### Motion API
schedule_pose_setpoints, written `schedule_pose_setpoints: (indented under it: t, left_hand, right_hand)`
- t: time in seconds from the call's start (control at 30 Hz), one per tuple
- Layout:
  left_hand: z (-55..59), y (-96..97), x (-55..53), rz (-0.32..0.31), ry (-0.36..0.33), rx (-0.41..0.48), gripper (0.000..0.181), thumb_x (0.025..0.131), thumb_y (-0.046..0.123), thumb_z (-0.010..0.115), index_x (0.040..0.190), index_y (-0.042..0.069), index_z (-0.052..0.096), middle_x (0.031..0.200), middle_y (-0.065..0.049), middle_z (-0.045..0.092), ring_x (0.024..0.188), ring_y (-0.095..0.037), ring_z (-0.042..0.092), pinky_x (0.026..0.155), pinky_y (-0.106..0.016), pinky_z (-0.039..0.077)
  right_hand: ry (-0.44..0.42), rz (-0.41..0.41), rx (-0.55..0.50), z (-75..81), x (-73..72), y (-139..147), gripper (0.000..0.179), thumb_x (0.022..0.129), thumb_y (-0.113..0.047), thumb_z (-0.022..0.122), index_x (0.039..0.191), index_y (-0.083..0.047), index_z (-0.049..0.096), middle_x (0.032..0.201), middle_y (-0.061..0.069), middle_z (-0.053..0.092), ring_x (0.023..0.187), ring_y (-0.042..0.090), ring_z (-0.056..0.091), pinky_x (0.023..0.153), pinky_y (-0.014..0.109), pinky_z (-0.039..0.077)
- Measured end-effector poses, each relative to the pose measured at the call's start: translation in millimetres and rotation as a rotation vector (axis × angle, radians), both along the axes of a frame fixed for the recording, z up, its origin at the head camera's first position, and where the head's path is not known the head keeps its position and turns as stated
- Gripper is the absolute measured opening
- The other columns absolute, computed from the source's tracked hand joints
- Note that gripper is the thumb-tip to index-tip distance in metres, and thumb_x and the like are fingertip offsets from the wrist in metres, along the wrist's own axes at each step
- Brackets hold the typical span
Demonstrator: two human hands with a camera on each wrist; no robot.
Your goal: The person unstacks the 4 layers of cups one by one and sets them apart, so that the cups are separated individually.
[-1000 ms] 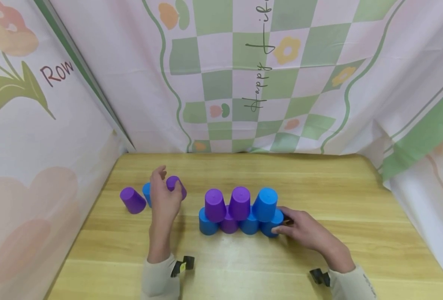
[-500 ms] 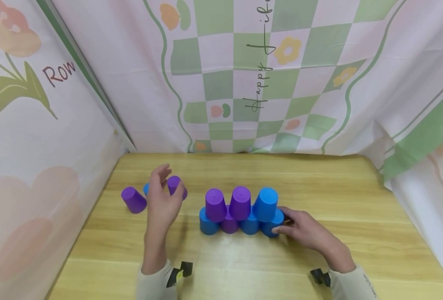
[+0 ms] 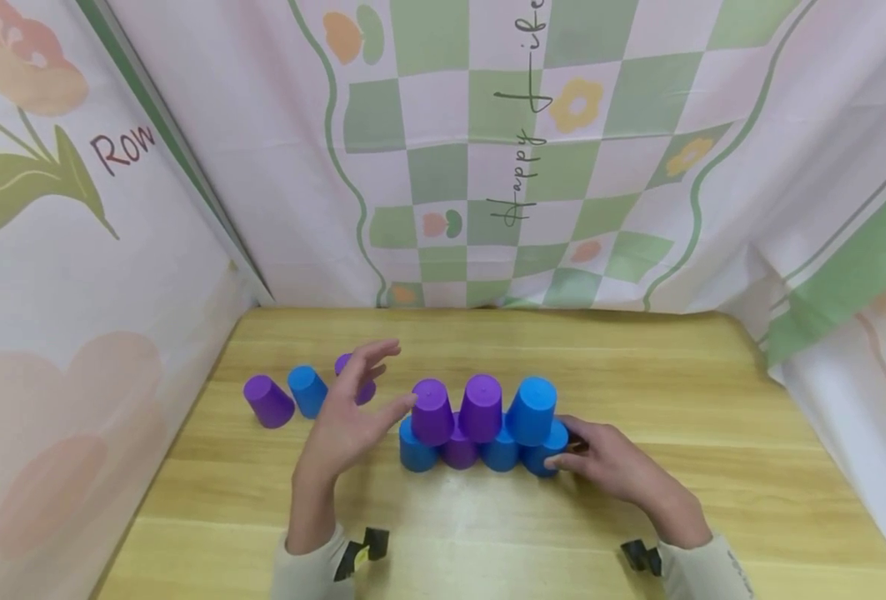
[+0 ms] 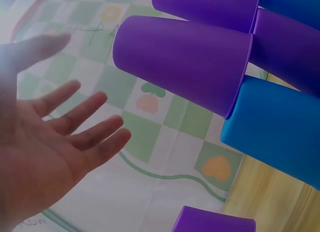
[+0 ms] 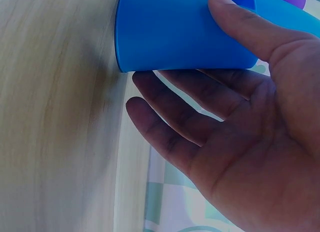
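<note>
Upside-down plastic cups form two levels on the wooden table. On the upper level stand a left purple cup (image 3: 432,418), a middle purple cup (image 3: 482,412) and a blue cup (image 3: 533,414). Below is a row of several, ending at the right in a blue cup (image 3: 543,460). My right hand (image 3: 613,460) holds that end cup, thumb (image 5: 245,27) on its near side and fingers behind. My left hand (image 3: 348,425) is spread and holds nothing; in the head view its thumb tip overlaps the upper left purple cup, while the left wrist view shows its fingers (image 4: 95,117) apart from it.
Left of the stack stand three loose upside-down cups: a purple cup (image 3: 268,402), a blue cup (image 3: 307,392) and another purple cup (image 3: 366,392), partly hidden behind my left hand. Patterned fabric (image 3: 503,167) hangs along the table's back edge and sides.
My left hand has moved right, from the loose cups toward the stack's left end, uncovering the loose blue cup. My right hand has stayed at the end cup.
</note>
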State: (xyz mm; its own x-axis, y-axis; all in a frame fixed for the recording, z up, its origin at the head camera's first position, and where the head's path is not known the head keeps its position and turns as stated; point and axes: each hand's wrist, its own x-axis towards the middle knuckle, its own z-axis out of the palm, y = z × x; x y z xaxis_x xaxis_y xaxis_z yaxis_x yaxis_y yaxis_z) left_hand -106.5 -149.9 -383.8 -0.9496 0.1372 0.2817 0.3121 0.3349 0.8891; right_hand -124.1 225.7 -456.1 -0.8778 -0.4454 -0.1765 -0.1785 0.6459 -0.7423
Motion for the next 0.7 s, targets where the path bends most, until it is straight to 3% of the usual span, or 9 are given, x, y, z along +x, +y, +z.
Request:
schedule_pose_setpoints:
  t: [0.17, 0.4, 0.7]
  left_hand:
    - [-0.8, 3.1, -1.0, -0.034, -0.065, -0.031, 0.075, 0.088, 0.026, 0.087, 0.153, 0.031, 0.05, 0.156, 0.005, 0.05, 0.146, -0.032, 0.05, 0.122, -0.063, 0.037]
    - [-5.5, 7.6, -8.5, -0.102, -0.038, -0.044, 0.079, 0.086, 0.022, 0.09, 0.154, 0.027, 0.05, 0.158, 0.002, 0.05, 0.147, -0.027, 0.048, 0.123, -0.051, 0.041]
    - [-8.2, 14.6, -9.3, -0.161, -0.186, -0.079, 0.088, 0.084, 0.022, 0.091, 0.158, 0.031, 0.045, 0.163, 0.005, 0.045, 0.152, -0.03, 0.043, 0.122, -0.05, 0.043]
  right_hand:
    - [0.003, 0.004, 0.005, 0.2, -0.1, 0.0, 0.044, 0.099, -0.04, 0.074, 0.131, -0.011, 0.065, 0.117, 0.002, 0.073, 0.104, 0.019, 0.067, 0.091, 0.043, 0.063]
    - [0.0, 0.003, 0.008, 1.2, 0.1, -0.3, 0.043, 0.099, -0.039, 0.074, 0.13, -0.012, 0.065, 0.116, 0.003, 0.073, 0.104, 0.02, 0.067, 0.09, 0.042, 0.063]
    - [0.011, 0.032, -0.023, 2.4, 1.0, -0.1, 0.044, 0.099, -0.036, 0.074, 0.131, -0.008, 0.065, 0.117, 0.005, 0.074, 0.106, 0.021, 0.069, 0.089, 0.041, 0.064]
